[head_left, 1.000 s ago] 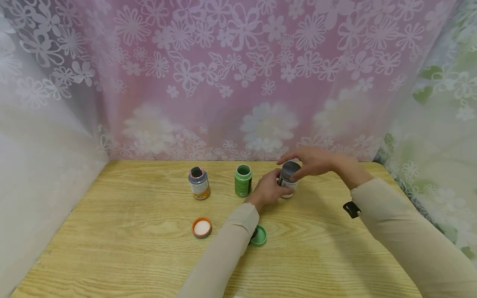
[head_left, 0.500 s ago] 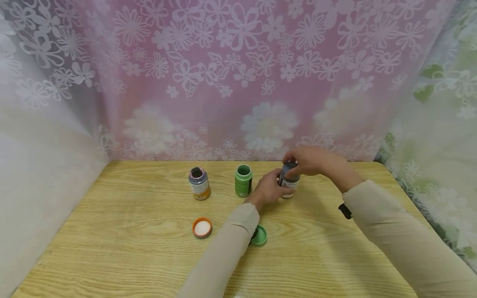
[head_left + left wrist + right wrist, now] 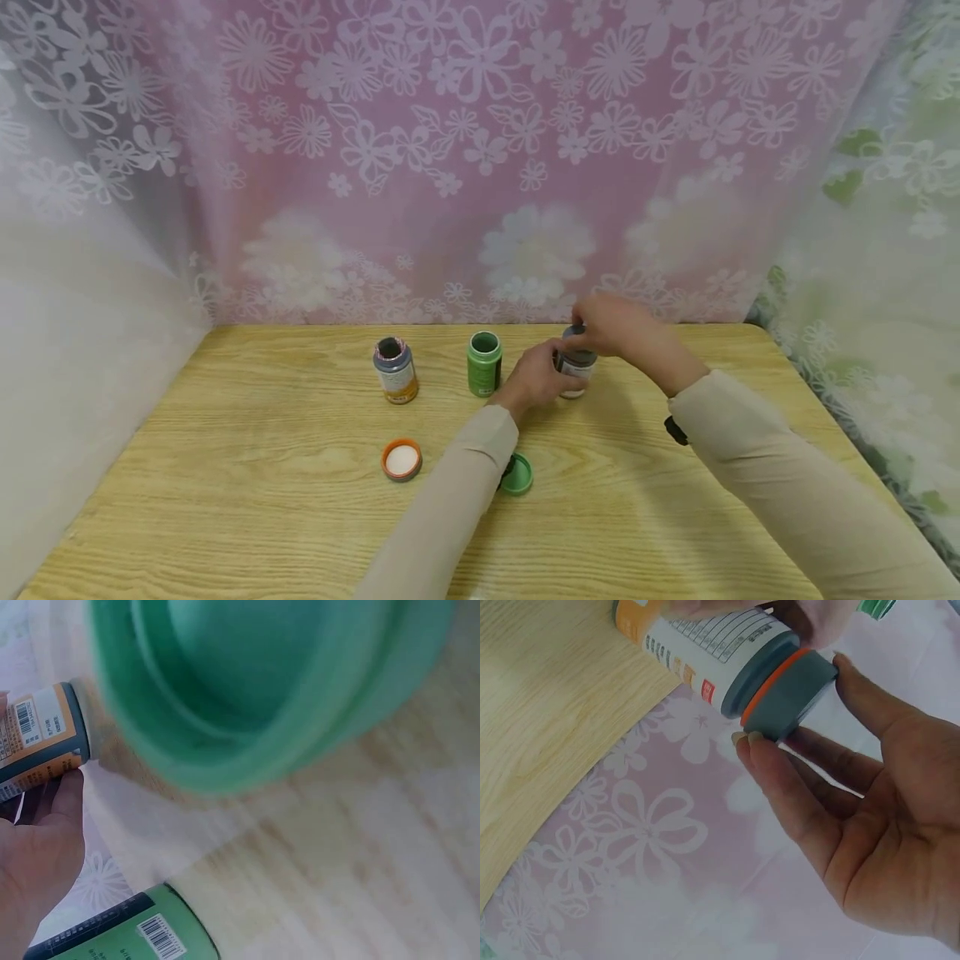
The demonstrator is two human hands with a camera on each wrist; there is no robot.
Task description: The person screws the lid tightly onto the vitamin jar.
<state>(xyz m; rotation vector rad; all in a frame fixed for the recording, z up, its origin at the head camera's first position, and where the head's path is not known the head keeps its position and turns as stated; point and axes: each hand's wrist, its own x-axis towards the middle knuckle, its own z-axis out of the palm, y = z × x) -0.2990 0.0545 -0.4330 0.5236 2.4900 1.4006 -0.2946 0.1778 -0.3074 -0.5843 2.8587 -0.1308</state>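
At the back right of the table stands a grey, white and orange jar (image 3: 576, 368), upright. My left hand (image 3: 538, 375) grips its body from the left side. From above, my right hand (image 3: 618, 327) grips the grey lid (image 3: 791, 694) between thumb and fingertips. In the right wrist view an orange ring shows along the lid's lower edge, and the lid sits on the jar's neck. The left wrist view has the jar's printed label (image 3: 41, 724) at its left edge, with my left thumb (image 3: 69, 799) against the jar's lower part.
An uncapped green jar (image 3: 484, 367) stands left of my left hand. Farther left is an uncapped grey and orange jar (image 3: 396, 375). In front lie an upturned orange-rimmed lid (image 3: 402, 460) and a green lid (image 3: 519, 475), partly behind my left forearm. A flowered curtain (image 3: 480, 167) hangs behind the table.
My right hand came in to the left and its spread fingers closed round the grey lid; its wrist has since turned and lowered a little. The left hand keeps its grip on the jar.
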